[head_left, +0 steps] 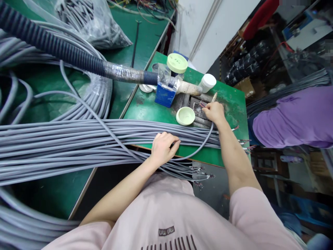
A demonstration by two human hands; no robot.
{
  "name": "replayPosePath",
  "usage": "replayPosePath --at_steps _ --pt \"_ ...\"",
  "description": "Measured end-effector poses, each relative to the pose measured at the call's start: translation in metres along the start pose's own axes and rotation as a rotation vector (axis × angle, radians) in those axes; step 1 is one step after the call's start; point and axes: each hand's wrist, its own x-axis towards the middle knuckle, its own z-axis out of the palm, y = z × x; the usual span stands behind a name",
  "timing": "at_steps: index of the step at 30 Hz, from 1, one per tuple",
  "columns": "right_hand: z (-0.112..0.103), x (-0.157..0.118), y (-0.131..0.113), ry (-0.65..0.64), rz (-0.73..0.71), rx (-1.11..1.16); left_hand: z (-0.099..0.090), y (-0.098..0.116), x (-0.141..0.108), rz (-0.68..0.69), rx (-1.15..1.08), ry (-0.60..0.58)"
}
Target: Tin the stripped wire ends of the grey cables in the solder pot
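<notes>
My right hand (pixel 214 111) is closed on the end of a grey cable (pixel 209 137), with thin coloured wires poking out past the fingertips over a dark, stained metal block (pixel 197 107). From that hand the cable curves down and back to the left under my left wrist. My left hand (pixel 163 147) lies on a long bundle of grey cables (pixel 135 130), fingers loosely curled and thumb a little apart, with nothing visible between them. Beside the block stand an open pale green tub (pixel 185 116) and the tapered nozzle (pixel 191 88) of a ribbed hose (pixel 78 60).
A blue box (pixel 164 95) supports the hose. Behind it are a green-lidded jar (pixel 177 63) and a white tub (pixel 208 82). Cable coils (pixel 101 93) and a plastic bag (pixel 104 33) of grey pieces occupy the left table. A person in purple (pixel 296 118) is at right.
</notes>
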Motion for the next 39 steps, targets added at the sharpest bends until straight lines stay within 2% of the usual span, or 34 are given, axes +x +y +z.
replayPosePath --at_steps 7,14,24,28,32,36,39 --pt "0.001 0.001 0.001 -0.016 -0.007 0.0 0.001 0.0 0.0 0.002 -0.008 0.002" --pt "-0.002 -0.002 0.006 0.031 -0.009 0.017 0.0 0.001 0.0 -0.008 0.007 -0.009" --pt "0.004 0.004 0.0 -0.028 -0.001 0.011 0.002 -0.001 -0.001 0.004 -0.023 0.006" --pt "-0.002 0.0 0.002 0.013 0.006 0.056 0.002 -0.001 -0.001 0.011 -0.003 0.004" --pt "-0.023 -0.03 0.003 0.15 -0.087 0.239 0.002 0.0 0.0 0.027 -0.014 0.031" --pt "-0.043 -0.089 -0.004 0.351 -0.199 0.518 0.002 -0.001 0.0 0.02 -0.004 0.039" --pt "-0.046 -0.131 -0.015 0.418 -0.25 0.668 0.002 0.001 0.001 0.005 -0.044 0.04"
